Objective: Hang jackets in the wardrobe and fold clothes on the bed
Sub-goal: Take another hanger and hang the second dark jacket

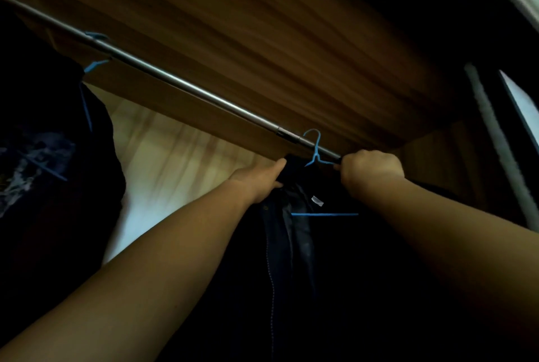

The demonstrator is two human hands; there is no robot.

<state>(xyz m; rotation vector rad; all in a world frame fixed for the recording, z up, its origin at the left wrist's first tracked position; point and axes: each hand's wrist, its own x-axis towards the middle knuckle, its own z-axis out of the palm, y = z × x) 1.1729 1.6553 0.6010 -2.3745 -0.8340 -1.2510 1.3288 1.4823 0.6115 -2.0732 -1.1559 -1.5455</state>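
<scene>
Left forearm (pixel 145 274) and right forearm (pixel 452 230) raised into the wardrobe (pixel 262 26); dark jacket (pixel 306 274) at the rail (pixel 175 78).

We pinch the jacket's dark fabric near the collar with our left hand (pixel 258 179), just left of the blue hanger (pixel 316 147). Our right hand (pixel 370 170) is closed in a fist round the hanger's right shoulder, beside the rail's end. The hanger's hook sits over the rail, and the jacket hangs open below it, between our arms. At far left, a second dark garment (pixel 43 157) hangs on another blue hanger (pixel 94 65), well apart on the same rail.
</scene>
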